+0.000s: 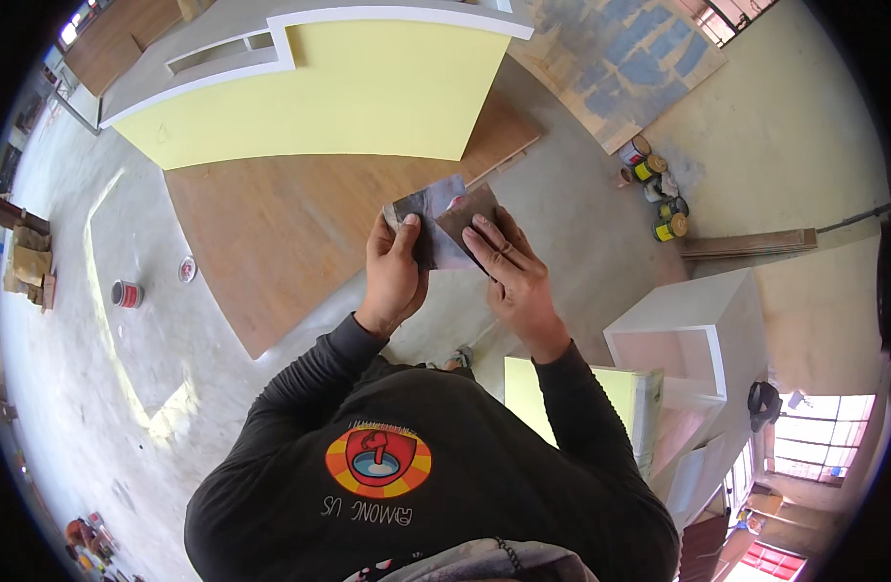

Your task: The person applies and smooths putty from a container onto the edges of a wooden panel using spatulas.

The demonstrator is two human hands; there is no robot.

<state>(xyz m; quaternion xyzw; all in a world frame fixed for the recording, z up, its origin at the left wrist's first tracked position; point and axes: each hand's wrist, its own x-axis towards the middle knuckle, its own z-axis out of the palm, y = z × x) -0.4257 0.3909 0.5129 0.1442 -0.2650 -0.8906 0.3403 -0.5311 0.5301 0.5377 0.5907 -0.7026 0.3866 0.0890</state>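
Observation:
My left hand (395, 281) is closed on a flat, smeared grey plate (449, 254), with the thumb lying on its top face. In my right hand (523, 291) is a thin, square brown spreader (478, 207), pressed between fingers laid along its face and a thumb I cannot see. The spreader overlaps the plate's right part. A small pinkish-red dab (455, 203) shows at the spreader's upper left edge. Both pieces are held in front of my chest, above the floor.
Ahead stands a counter (309, 97) with a pale yellow panel and white trim, by a brown plywood sheet (261, 242). A paint can (127, 294) and a lid (187, 270) lie left. Several cans (670, 227), planks (751, 244) and a white cabinet (722, 359) stand right.

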